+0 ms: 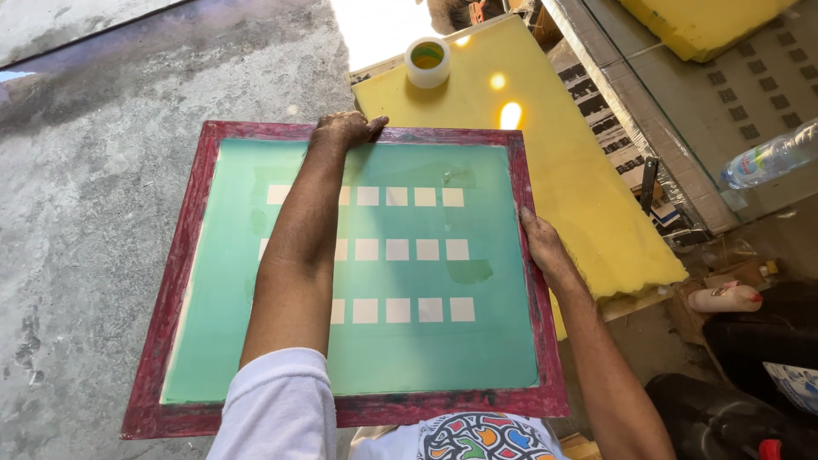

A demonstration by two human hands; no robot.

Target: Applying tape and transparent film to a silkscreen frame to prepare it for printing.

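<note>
Red wooden-framed printing screen with green mesh and rows of pale squares (426,341), held over a yellow foam slab (588,196), left hand (345,129) curled over its far edge, right hand (541,243) gripping its right side, tape roll (427,61) beyond.

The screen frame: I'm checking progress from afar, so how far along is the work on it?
Looks done: the green-coated mesh already carries three rows of pale squares. In hand: the red-edged screen frame is held up, left hand on its far edge, right hand on its right edge. Left: it is not laid on the yellow foam pad, where a tape roll sits. No ink or squeegee shows.
</note>
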